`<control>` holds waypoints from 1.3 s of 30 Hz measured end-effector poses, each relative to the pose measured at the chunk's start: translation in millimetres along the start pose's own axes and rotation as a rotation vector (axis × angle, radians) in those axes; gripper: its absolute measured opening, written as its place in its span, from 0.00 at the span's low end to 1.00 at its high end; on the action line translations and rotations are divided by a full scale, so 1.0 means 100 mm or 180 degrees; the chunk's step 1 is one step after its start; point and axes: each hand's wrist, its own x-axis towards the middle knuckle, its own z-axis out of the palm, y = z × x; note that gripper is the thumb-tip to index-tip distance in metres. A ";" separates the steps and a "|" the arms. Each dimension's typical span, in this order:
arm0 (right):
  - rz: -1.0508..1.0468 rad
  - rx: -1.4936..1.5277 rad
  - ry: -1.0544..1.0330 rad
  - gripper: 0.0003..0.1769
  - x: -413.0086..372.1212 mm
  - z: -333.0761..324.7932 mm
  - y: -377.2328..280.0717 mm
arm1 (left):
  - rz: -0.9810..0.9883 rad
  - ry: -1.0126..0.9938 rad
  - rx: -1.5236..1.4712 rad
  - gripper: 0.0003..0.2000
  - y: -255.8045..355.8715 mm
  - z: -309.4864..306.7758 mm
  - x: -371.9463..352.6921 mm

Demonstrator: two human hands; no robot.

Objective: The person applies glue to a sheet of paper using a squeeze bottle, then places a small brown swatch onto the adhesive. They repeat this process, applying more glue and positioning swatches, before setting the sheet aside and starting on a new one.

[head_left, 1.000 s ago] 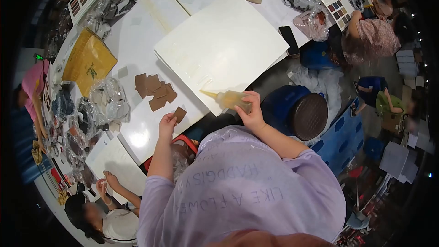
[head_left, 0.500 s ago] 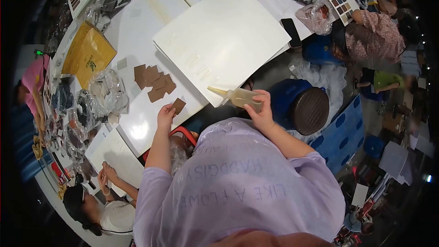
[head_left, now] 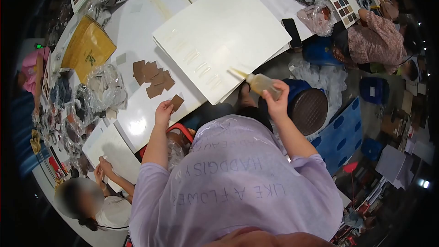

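Between the fingers of my left hand (head_left: 163, 112) is a small brown swatch (head_left: 177, 103), held by its edge near the table's front. My right hand (head_left: 277, 100) is closed around a squeeze bottle (head_left: 262, 85) of yellowish liquid, its narrow nozzle pointing left over the right part of a stack of white boards (head_left: 224, 32). Shiny streaks of glue (head_left: 201, 67) run in a row along the left side of the top board. Left of the boards, several loose brown swatches (head_left: 154, 78) lie overlapping on the white table.
A black phone (head_left: 291, 32) lies at the table's right edge. On the left are a yellow envelope (head_left: 89, 48) and plastic-wrapped bundles (head_left: 105, 87). A brown-topped stool (head_left: 309, 112) stands at my right. Other people sit nearby; one person's hands (head_left: 103, 170) are over another white board at lower left.
My right hand has moved the bottle up and to the right, away from the board's near corner. More glue streaks now show on the board. My left hand has barely shifted.
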 end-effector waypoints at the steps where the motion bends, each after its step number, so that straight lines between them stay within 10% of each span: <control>1: -0.0246 -0.0362 0.0026 0.23 0.09 -0.07 0.02 | -0.0012 -0.0001 0.0032 0.10 0.00 0.00 0.01; 18: -0.0710 -0.0934 -0.0340 0.23 0.25 0.04 0.06 | -0.0135 0.0045 0.0222 0.10 0.06 0.02 0.00; 23: 0.0397 0.0554 -0.0063 0.24 0.33 0.24 -0.17 | -0.0133 0.0056 0.0165 0.10 0.02 -0.01 0.02; 27: -0.0622 -0.1019 -0.0022 0.22 0.55 0.26 0.05 | -0.0147 0.0020 0.0163 0.10 0.04 -0.01 0.01; 36: 0.0124 0.0284 0.0044 0.22 0.52 0.45 0.10 | -0.0160 -0.0050 0.0051 0.11 0.03 -0.03 0.01; 39: -0.0597 -0.1002 -0.0015 0.23 0.65 0.43 0.15 | -0.0188 -0.0080 0.0033 0.11 0.06 -0.02 0.00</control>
